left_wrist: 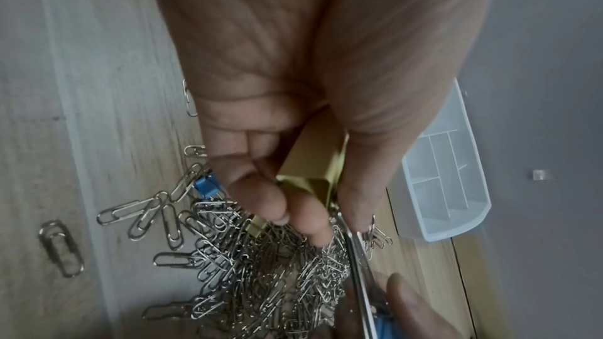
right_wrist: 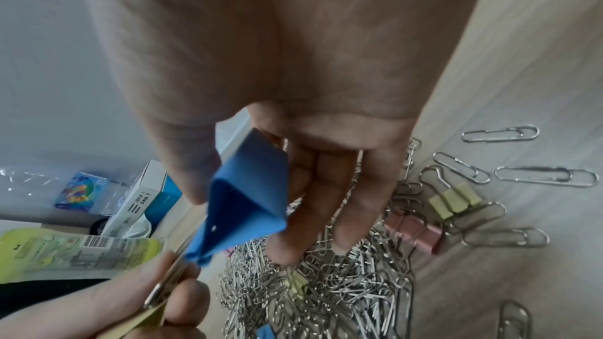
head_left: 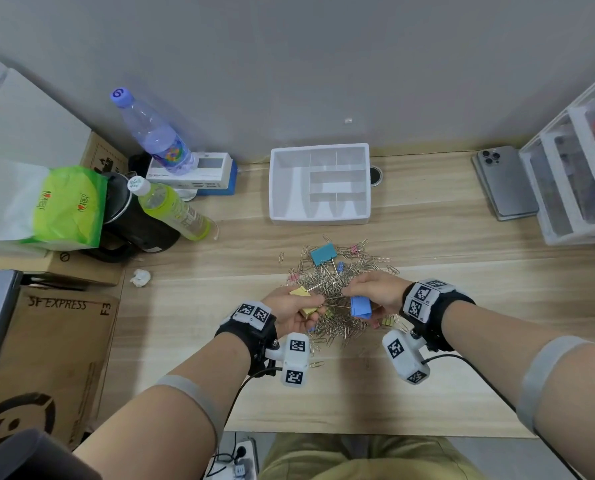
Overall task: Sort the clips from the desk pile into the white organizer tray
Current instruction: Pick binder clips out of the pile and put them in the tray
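A pile of silver paper clips [head_left: 337,289] mixed with small coloured binder clips lies mid-desk, with a teal binder clip [head_left: 323,253] on its far side. Just above the pile's near half, my left hand [head_left: 294,308] grips a large yellow binder clip [head_left: 303,301] [left_wrist: 313,164] between thumb and curled fingers. My right hand [head_left: 375,292] holds a large blue binder clip [head_left: 361,306] [right_wrist: 248,195], thumb on one side and fingers on the other. The blue clip's wire handle reaches to my left fingers. The white organizer tray [head_left: 320,183] [left_wrist: 447,184] stands beyond the pile, its compartments bare.
Two bottles [head_left: 154,133], a box [head_left: 192,173] and a dark kettle [head_left: 133,220] crowd the left. A phone [head_left: 507,181] and white drawer unit [head_left: 576,174] sit at right. A crumpled paper ball [head_left: 140,277] lies left of the pile. Cardboard boxes [head_left: 46,358] stand beside the desk.
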Motion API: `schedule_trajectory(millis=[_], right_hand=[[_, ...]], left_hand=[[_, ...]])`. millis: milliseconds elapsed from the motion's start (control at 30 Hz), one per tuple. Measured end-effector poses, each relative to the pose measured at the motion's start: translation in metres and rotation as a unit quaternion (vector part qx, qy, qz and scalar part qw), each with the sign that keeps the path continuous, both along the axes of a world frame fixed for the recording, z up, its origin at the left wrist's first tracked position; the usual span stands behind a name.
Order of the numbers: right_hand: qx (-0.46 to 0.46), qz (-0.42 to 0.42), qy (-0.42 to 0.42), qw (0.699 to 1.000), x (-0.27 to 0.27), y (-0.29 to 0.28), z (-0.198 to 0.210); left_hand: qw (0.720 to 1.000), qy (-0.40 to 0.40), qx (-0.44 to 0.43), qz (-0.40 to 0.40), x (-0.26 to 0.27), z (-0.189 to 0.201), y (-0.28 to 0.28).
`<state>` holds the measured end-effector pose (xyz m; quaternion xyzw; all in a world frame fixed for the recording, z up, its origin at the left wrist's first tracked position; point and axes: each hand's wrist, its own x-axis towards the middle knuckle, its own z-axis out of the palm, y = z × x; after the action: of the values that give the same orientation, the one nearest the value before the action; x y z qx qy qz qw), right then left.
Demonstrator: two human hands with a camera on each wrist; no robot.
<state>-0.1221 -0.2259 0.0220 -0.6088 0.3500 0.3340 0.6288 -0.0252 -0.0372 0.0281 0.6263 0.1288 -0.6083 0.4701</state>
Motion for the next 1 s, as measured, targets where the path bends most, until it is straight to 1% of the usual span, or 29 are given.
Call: schedule_trajectory(millis=[100,300,367,467,500,633,767,833,900,933,1000], right_hand=[[-0.012,0.01,-0.016,1.0,0.002,0.001,0.0],[-0.028,-0.031,-0.067,0.997,0.004,0.005,0.0],[-0.05,-0.051,-0.062,0.996,0.005,0.003,-0.001],[-0.069,-0.105,-0.046,0.991,0.004,-0.004,-0.003],[-0.079,-0.107,-0.04,0.99,0.003,-0.006,-0.004],[-0.155,-0.04,-0.044,0.986,-0.003,-0.008,-0.006],[-0.185,-0.004,-0.04,0.982,-0.002,-0.004,-0.004],[-0.22,0.001,-0.077,0.973,0.001,-0.002,0.002],[-0.214,0.003,-0.134,0.968,0.005,-0.001,0.009],[-0.195,0.026,-0.156,0.968,0.008,0.0,0.011],[-0.178,0.131,-0.178,0.959,0.014,0.002,0.022]], left_hand=[[1.0,-0.002,-0.003,0.0,0.0,0.001,0.001],[1.0,-0.008,0.004,-0.005,0.002,0.003,0.002],[1.0,-0.011,0.012,-0.002,0.003,0.002,0.004],[1.0,-0.011,0.02,0.001,0.005,0.001,0.009],[1.0,-0.013,0.025,0.006,0.006,0.002,0.011],[0.999,-0.023,0.037,0.017,0.01,0.005,0.018],[0.999,-0.029,0.038,0.006,0.017,0.012,0.021],[0.999,-0.034,0.038,0.0,0.02,0.017,0.021],[0.998,-0.042,0.037,-0.004,0.023,0.021,0.02],[0.998,-0.046,0.035,-0.006,0.024,0.022,0.019],[0.998,-0.054,0.029,-0.013,0.026,0.024,0.016]])
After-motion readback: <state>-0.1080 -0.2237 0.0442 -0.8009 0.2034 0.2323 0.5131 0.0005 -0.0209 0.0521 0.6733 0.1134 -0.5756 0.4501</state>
